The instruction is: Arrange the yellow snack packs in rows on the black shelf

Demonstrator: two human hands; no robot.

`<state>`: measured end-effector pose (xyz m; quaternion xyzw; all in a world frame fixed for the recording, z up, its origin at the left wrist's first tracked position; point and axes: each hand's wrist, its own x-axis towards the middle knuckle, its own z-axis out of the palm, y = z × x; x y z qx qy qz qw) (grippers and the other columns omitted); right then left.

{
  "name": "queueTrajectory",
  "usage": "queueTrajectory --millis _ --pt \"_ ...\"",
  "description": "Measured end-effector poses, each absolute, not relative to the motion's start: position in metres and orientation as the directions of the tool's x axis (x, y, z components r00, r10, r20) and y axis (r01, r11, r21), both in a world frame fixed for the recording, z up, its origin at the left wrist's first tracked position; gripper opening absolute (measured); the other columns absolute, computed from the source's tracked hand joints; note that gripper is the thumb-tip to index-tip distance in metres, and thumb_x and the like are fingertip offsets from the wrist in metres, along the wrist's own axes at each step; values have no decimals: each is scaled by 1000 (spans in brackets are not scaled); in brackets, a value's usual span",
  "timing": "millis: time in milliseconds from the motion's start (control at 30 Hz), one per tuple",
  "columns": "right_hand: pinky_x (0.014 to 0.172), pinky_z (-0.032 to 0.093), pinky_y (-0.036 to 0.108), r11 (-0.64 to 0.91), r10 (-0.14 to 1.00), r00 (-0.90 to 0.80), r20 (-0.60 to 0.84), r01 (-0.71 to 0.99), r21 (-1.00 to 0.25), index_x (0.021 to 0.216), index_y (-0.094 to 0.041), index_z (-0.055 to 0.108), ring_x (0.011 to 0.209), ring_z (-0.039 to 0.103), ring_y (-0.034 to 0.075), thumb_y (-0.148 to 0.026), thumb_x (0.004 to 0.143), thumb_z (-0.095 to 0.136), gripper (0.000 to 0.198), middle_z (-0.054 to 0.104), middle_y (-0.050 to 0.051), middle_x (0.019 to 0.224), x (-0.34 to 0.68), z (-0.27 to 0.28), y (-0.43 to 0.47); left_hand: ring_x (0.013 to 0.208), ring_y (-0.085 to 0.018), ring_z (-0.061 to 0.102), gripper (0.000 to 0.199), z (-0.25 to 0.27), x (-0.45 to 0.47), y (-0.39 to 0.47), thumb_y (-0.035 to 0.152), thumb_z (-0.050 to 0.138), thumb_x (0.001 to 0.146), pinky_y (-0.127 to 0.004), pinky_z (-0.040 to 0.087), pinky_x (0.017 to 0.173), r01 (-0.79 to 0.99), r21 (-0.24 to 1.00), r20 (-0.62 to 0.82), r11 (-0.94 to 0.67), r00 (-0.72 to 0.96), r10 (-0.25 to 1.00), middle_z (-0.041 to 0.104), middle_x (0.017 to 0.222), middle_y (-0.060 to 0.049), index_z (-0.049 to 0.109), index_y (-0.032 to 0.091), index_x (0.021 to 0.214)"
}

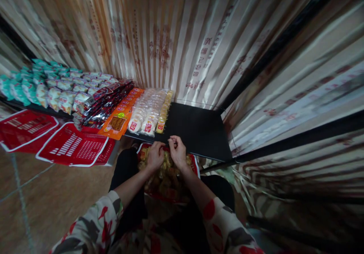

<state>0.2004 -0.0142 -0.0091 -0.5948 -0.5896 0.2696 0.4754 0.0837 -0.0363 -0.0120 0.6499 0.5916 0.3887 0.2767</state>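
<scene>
Left hand (155,156): fingers curled; I cannot tell if it grips anything.
Right hand (177,152): curled, beside your left; grip also unclear.
Packets (166,166): in the red basket (196,165) below your hands; probably light, slippery, crushable; pinch wrapper ends.

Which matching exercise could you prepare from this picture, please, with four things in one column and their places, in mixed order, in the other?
Things
1. Gold-coloured wrapped packets
2. Flat orange snack packet
3. Teal-and-white packets
4. Two red baskets with white rims

Places
A. Between the dark red packets and the white round snacks
B. At the far left of the rows of packets
C. Between the person's knees, under the left hand and right hand
D. On the left, lower than the rows of packets

Right pairs: 1-C, 2-A, 3-B, 4-D
</scene>
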Motion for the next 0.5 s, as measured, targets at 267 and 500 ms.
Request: queueTrajectory --millis 267,500 --pt "56 37 22 41 999 -49 6 758 -651 79 -19 61 59 56 14 -29 84 41 23 62 2 64 253 -52 -72 95 -21 58 32 -70 115 -79 5 43 71 -33 43 90 710 703 -243 -46 301 922 63 97 -11 63 14 94" --pt "56 32 23 -14 978 -97 -184 851 -525 71 -19 61 61 53 14 -17 81 44 20 60 1 63 271 -86 -108 103 -25 57 43 -95 120 -84 7 53 65 -36 40 96 741 672 -321 -10 303 897 64 106 -13 58 16 107"
